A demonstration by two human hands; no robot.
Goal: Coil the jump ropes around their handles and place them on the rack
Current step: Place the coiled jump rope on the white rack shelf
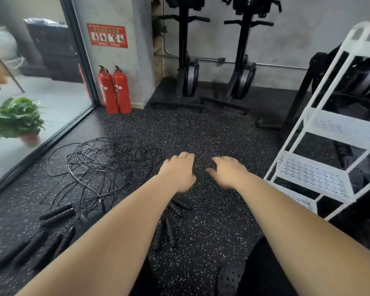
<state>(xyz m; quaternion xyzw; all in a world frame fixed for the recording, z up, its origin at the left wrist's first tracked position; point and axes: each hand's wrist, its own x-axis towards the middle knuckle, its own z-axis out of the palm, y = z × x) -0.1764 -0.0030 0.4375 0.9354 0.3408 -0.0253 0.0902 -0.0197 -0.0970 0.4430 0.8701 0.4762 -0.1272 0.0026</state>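
Black wiry jump ropes [104, 165] tangle on speckled rubber floor [201, 133]; left hand [177, 175] and right hand [228, 175], fingers slack, hold nothing.

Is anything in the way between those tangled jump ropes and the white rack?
Nothing visible. The jump ropes lie on the floor at the left, the rack stands at the right, and only bare floor lies between them, under the person's empty left hand and right hand.

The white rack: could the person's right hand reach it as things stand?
Probably yes: the right hand hovers open and empty, and only bare floor shows between it and the white rack.
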